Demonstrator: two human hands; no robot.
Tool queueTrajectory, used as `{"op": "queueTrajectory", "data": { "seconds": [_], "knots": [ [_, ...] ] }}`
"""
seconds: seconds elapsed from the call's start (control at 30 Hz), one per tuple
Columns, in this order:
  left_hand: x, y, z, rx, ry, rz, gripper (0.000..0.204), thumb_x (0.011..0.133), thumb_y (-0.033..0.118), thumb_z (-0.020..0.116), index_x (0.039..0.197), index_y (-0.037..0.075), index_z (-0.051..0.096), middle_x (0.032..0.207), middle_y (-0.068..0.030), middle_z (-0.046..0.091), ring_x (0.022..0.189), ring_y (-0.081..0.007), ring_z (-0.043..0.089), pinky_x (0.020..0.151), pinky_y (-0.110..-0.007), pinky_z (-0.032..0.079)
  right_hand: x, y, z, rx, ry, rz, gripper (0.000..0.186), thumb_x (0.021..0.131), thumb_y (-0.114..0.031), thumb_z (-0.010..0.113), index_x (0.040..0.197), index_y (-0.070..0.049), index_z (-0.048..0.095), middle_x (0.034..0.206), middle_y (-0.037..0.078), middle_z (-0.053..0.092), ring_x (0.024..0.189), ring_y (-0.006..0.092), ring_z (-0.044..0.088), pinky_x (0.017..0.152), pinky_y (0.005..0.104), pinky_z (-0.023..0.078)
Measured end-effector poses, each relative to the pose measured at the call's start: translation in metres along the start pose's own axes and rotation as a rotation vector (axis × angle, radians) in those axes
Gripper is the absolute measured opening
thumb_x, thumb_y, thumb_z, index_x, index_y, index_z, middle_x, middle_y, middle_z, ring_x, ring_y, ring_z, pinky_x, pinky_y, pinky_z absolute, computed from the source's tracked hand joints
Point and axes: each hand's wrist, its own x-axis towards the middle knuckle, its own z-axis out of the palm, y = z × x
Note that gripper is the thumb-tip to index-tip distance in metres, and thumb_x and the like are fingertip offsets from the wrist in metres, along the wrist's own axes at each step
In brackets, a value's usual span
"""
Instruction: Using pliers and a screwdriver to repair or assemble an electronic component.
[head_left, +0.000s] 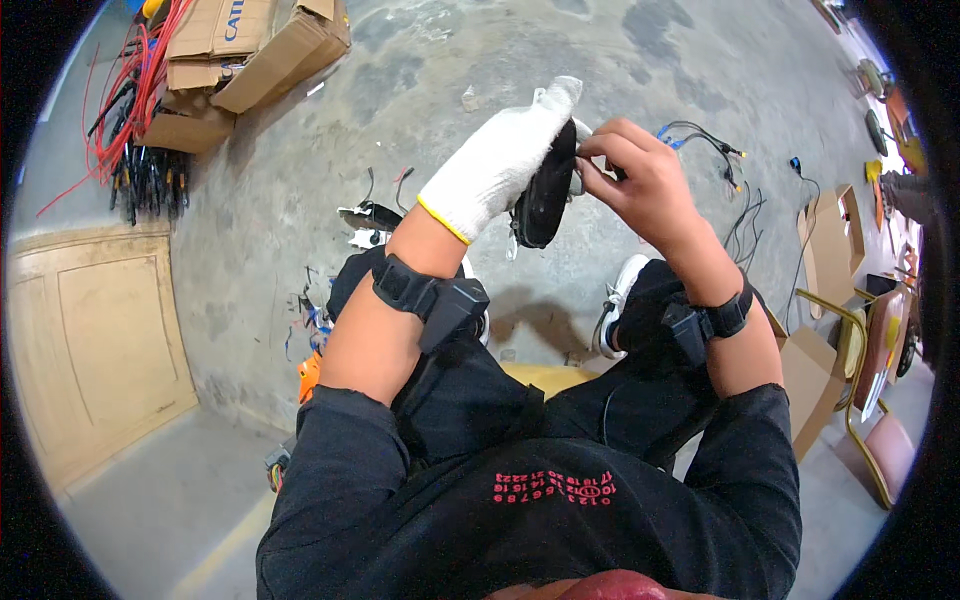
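The gloved left hand (pixel 510 152) points toward one o'clock; the bare right hand (pixel 645 180), knuckles bent, toward ten.

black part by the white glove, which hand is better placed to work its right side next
Likely the right hand: it is bare and at the right side of the black part, while the gloved left hand appears to be holding it.

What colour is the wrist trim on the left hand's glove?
The trim is yellow, on a white glove; the head view shows it best.
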Motion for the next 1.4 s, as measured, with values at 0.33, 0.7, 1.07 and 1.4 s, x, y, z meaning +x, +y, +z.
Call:
{"op": "queueTrajectory", "data": {
  "seconds": [0.33,0.7,1.07,1.4],
  "knots": [
    [-0.005,0.007,-0.012,0.092,0.024,0.018,0.063,0.088,0.065,0.055,0.093,0.003,0.067,0.075,-0.0074,0.065,0.063,-0.0167,0.064,0.057,-0.029,0.052,0.0,-0.002,0.005,0.077,0.01,0.057,0.01,0.08,-0.008,0.07,0.087,-0.004,0.065,0.083,0.011,0.062,0.07,0.026,0.063,0.063,0.0351,0.052],
    [0.005,0.016,-0.033,-0.319,0.154,0.15,0.051,0.093,0.053,0.057,0.092,0.004,0.066,0.076,-0.0073,0.064,0.062,-0.0172,0.065,0.057,-0.029,0.053,-0.066,0.153,0.143,0.147,-0.315,1.006,0.026,0.082,-0.024,0.061,0.077,0.001,0.065,0.067,0.014,0.067,0.057,0.0283,0.066,0.06,0.0382,0.054],
    [-0.006,0.018,-0.049,-0.265,0.268,0.102,0.043,0.094,0.047,0.057,0.106,0.006,0.064,0.086,-0.0085,0.064,0.061,-0.0177,0.062,0.058,-0.03,0.051,-0.21,0.19,0.323,0.634,-0.256,1.519,0.019,0.081,-0.015,0.065,0.074,0.002,0.058,0.064,0.01,0.055,0.05,0.023,0.057,0.044,0.0375,0.047],
    [-0.023,0.013,-0.075,-0.2,0.294,0.062,0.04,0.096,0.043,0.057,0.093,0.003,0.064,0.075,-0.007,0.062,0.061,-0.0164,0.062,0.058,-0.028,0.049,-0.174,0.153,0.374,0.67,-0.482,1.156,0.027,0.086,-0.023,0.059,0.07,-0.002,0.064,0.062,0.015,0.061,0.054,0.0302,0.061,0.049,0.043,0.046]
  ]
}}
